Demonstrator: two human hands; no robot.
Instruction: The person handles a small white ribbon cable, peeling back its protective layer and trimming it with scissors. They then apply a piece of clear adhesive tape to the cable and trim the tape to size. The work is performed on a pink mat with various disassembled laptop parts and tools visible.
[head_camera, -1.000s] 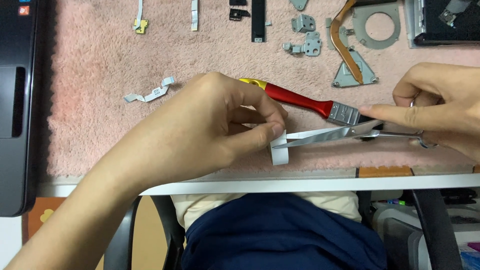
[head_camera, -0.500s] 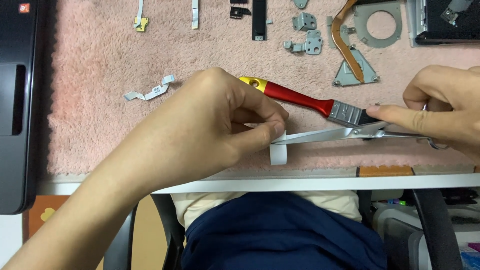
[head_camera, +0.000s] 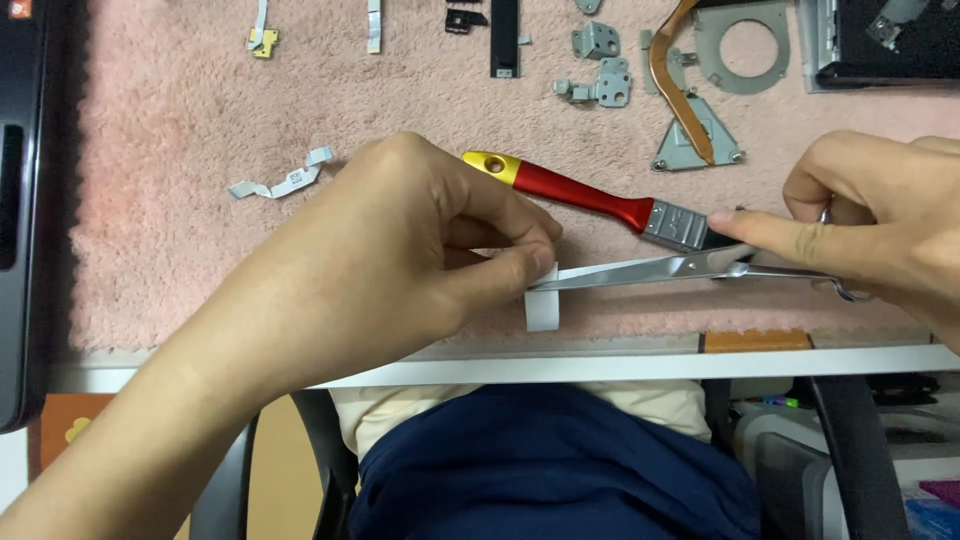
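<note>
White strip (head_camera: 542, 305) pinched by left hand (head_camera: 400, 250); right hand (head_camera: 880, 225) grasping scissors (head_camera: 660, 268).

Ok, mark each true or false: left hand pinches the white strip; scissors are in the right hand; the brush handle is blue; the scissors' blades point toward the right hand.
1. The left hand pinches the white strip: true.
2. The right hand holds the scissors: true.
3. The brush has a blue handle: false, it is red with a yellow tip.
4. The blades point toward the right hand: false, they point toward the left hand, at the strip.
</note>
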